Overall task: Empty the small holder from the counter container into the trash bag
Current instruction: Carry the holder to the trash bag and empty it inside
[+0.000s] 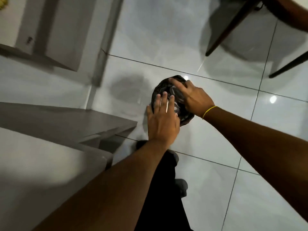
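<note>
A black trash bag (185,117) hangs open above the white tiled floor in the middle of the head view. My right hand (195,99), with a yellow band on its wrist, grips the bag's far right rim. My left hand (160,121) lies over the bag's mouth from the near left, its fingers spread around a pale, blurred object, the small holder (167,105), pressed into the opening. Most of the holder is hidden by my fingers, and its contents cannot be seen.
A grey counter edge (70,120) juts in from the left, close to my left forearm. Grey cabinet fronts (66,30) stand at the upper left. Dark chair legs (233,25) reach the floor at the upper right. My dark trouser leg (165,189) is below.
</note>
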A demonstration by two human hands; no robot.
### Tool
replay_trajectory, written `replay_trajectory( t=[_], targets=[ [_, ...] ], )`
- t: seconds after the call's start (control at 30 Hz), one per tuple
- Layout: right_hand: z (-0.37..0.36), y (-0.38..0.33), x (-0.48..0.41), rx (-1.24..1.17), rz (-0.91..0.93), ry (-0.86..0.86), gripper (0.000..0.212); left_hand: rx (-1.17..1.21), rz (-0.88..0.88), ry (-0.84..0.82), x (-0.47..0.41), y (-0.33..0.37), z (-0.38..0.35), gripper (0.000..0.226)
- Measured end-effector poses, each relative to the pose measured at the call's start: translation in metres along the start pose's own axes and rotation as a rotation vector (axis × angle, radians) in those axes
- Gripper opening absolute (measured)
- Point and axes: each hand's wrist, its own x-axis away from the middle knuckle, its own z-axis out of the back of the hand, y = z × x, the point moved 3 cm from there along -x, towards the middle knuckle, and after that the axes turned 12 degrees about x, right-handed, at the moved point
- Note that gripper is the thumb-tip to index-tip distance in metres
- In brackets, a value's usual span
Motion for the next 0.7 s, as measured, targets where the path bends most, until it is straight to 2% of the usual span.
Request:
replay_trajectory(
  t=[0.2,0.27,0.37,0.5,0.63,0.7],
  targets=[
    [-0.048,0.001,-0.008,0.254,0.152,-0.153,0.062,-0.018,0.026,-0.035,0.009,-0.012,-0.031,0.073],
    [-0.054,-0.002,-0.008,0.293,0.201,-0.170,0.069,-0.009,0.047,-0.034,0.014,-0.016,-0.037,0.074],
    [-0.060,-0.005,-0.009,0.373,0.267,-0.185,0.091,0.019,0.085,-0.032,0.025,-0.019,-0.044,0.074],
    [-0.066,-0.008,-0.011,0.502,0.323,-0.231,0.087,0.029,0.122,-0.054,0.032,-0.025,-0.051,0.075],
    [-0.073,-0.008,-0.014,0.513,0.375,-0.229,0.105,0.049,0.136,-0.046,0.034,-0.026,-0.052,0.078],
    [-0.075,-0.009,-0.016,0.544,0.371,-0.230,0.094,0.054,0.131,-0.040,0.037,-0.026,-0.052,0.079]
  ],
)
